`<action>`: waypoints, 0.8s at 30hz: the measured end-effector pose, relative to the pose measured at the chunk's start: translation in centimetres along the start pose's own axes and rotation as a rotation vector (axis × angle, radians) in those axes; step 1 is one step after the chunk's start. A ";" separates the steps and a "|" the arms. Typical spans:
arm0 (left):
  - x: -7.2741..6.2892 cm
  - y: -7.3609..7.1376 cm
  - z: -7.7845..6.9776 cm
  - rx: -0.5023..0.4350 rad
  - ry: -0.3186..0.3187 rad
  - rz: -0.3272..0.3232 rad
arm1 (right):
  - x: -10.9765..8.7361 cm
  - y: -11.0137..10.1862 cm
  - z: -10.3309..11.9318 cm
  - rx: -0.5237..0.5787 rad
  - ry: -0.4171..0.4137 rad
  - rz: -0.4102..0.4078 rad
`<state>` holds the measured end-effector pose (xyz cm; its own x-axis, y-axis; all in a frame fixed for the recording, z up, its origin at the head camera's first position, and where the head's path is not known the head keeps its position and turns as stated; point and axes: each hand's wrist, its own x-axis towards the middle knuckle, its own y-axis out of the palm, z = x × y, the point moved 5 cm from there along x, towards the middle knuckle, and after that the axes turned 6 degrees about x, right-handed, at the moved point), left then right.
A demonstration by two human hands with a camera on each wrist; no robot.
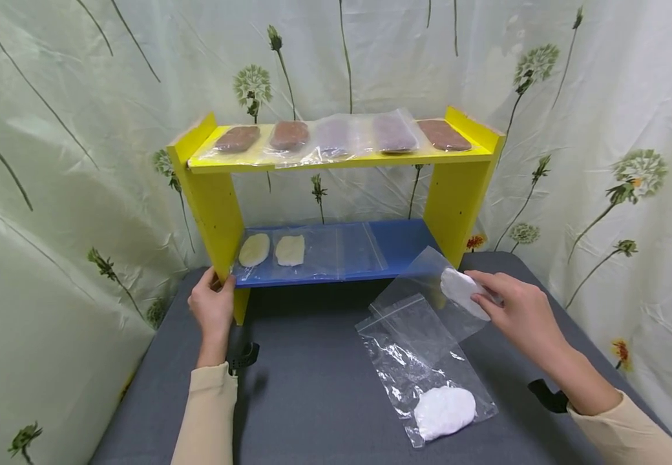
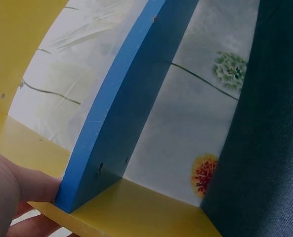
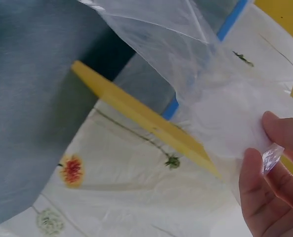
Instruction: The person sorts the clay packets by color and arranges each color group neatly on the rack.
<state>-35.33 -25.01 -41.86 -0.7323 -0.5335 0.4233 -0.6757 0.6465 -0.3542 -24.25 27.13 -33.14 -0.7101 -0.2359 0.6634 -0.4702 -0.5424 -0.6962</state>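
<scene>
My right hand [image 1: 516,310] pinches the end of a clear zip bag [image 3: 225,116] between thumb and fingers. Inside that bag lies a flat white oval piece [image 1: 462,292], and the bag hangs tilted before the right end of the blue lower shelf [image 1: 394,236]. My left hand [image 1: 212,303] grips the lower left side of the yellow shelf unit [image 1: 210,206]. In the left wrist view its thumb [image 2: 32,185] presses by the blue shelf's end while other fingers go round behind the yellow panel. Two bagged cream-coloured flat pieces, one oval [image 1: 254,250] and one squarish [image 1: 290,250], lie on the blue shelf's left.
Another zip bag [image 1: 406,361] with a white flat piece [image 1: 445,412] lies on the dark grey table [image 1: 301,387], partly beneath the held bag. Several bagged reddish-brown patties [image 1: 289,135] line the yellow top shelf. A flower-print curtain [image 1: 603,129] hangs around the table.
</scene>
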 end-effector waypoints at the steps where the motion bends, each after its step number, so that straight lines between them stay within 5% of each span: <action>1: 0.0 0.0 -0.1 0.000 -0.002 0.001 | 0.4 0.1 0.1 0.006 -0.001 -0.006; 24: -0.1 0.0 -0.2 -0.001 -0.016 0.002 | 7.2 2.7 0.8 0.280 0.068 -0.098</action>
<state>-35.28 -24.90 -41.76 -0.7348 -0.5411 0.4089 -0.6743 0.6480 -0.3542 -30.21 23.28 -30.01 -0.7065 -0.1220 0.6972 -0.3822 -0.7633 -0.5209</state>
